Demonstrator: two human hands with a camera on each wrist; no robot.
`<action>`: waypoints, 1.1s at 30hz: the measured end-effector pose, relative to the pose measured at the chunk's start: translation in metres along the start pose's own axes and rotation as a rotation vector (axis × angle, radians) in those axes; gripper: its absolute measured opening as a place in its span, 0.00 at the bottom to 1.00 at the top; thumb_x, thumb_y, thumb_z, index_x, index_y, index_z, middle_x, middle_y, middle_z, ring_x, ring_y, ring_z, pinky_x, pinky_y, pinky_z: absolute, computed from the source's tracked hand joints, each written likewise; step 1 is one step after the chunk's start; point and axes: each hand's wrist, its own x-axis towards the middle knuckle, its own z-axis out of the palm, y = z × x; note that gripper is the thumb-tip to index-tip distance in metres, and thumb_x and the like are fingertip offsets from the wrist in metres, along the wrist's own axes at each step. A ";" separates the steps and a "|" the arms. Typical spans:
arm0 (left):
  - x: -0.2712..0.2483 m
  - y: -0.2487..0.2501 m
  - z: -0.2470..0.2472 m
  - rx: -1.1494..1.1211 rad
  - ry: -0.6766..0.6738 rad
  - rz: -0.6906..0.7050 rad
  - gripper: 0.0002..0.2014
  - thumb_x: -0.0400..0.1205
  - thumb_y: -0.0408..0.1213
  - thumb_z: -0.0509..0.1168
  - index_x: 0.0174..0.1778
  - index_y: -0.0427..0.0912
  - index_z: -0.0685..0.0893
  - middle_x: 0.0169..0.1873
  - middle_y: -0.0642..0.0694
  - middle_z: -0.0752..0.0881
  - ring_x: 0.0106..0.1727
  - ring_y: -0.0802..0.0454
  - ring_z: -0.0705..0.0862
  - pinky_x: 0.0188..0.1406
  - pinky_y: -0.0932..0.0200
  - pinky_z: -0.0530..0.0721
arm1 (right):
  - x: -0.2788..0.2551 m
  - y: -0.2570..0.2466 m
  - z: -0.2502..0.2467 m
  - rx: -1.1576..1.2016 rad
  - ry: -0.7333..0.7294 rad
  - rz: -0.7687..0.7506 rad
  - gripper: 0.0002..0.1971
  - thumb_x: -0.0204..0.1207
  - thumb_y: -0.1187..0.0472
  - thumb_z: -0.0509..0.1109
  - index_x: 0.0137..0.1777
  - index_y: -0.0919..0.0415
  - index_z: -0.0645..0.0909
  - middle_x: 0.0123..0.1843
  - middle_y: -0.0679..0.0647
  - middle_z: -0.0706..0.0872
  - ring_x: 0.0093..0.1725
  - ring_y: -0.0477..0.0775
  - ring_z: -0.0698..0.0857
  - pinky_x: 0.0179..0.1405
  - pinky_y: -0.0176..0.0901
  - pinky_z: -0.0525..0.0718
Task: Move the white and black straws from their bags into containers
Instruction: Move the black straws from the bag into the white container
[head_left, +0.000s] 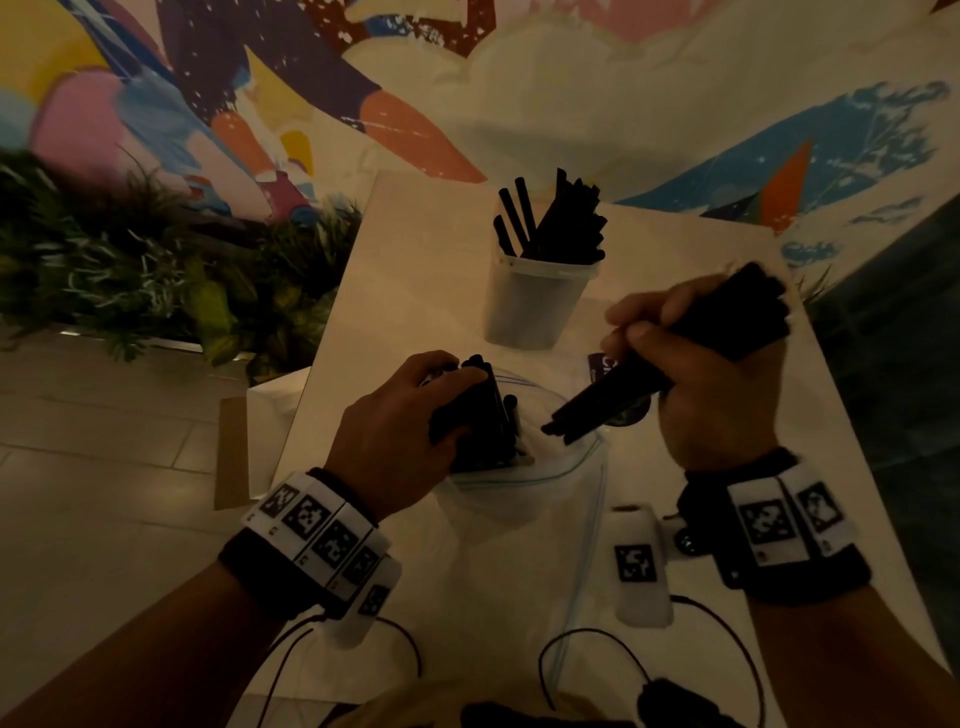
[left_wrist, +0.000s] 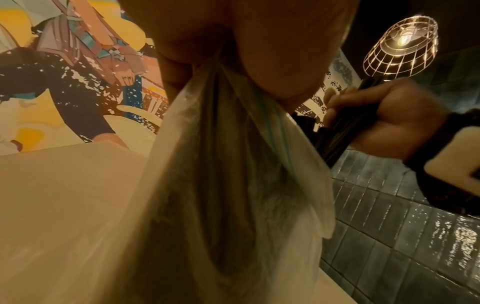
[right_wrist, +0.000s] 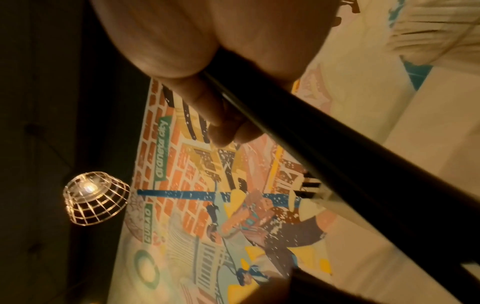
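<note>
At the centre of the head view, a pale square table (head_left: 415, 291) carries, toward six o'clock, a clear plastic zip bag (head_left: 519, 499) with a blue seal line. At twelve o'clock on it stands a translucent plastic tub (head_left: 535, 301) holding upright black straws (head_left: 550, 218). The right hand (head_left: 717, 374), at three o'clock, is wrapped round a black straw bundle (head_left: 675, 358) tilted above the bag mouth. The left hand (head_left: 400, 431), at nine o'clock of the bag, grips more black straws (head_left: 483, 415) at its mouth.
</note>
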 end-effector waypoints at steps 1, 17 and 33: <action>0.000 0.000 0.000 0.001 -0.003 -0.003 0.28 0.73 0.37 0.72 0.70 0.55 0.77 0.70 0.50 0.75 0.53 0.42 0.85 0.44 0.49 0.88 | 0.004 -0.007 -0.001 0.000 -0.005 -0.027 0.13 0.68 0.80 0.63 0.37 0.59 0.74 0.37 0.58 0.87 0.34 0.60 0.84 0.39 0.48 0.84; -0.002 0.001 -0.001 -0.035 0.006 0.027 0.25 0.72 0.38 0.67 0.68 0.53 0.78 0.68 0.46 0.77 0.51 0.39 0.86 0.38 0.47 0.89 | 0.147 -0.031 0.032 0.193 -0.042 -0.574 0.11 0.69 0.81 0.69 0.43 0.65 0.79 0.37 0.59 0.87 0.42 0.61 0.84 0.46 0.57 0.81; -0.002 0.000 -0.003 -0.039 0.019 -0.014 0.27 0.72 0.40 0.75 0.68 0.53 0.79 0.68 0.48 0.77 0.53 0.41 0.85 0.44 0.50 0.87 | 0.179 0.048 0.030 -0.510 0.195 -0.247 0.20 0.64 0.36 0.75 0.35 0.54 0.87 0.38 0.56 0.91 0.42 0.58 0.90 0.45 0.54 0.86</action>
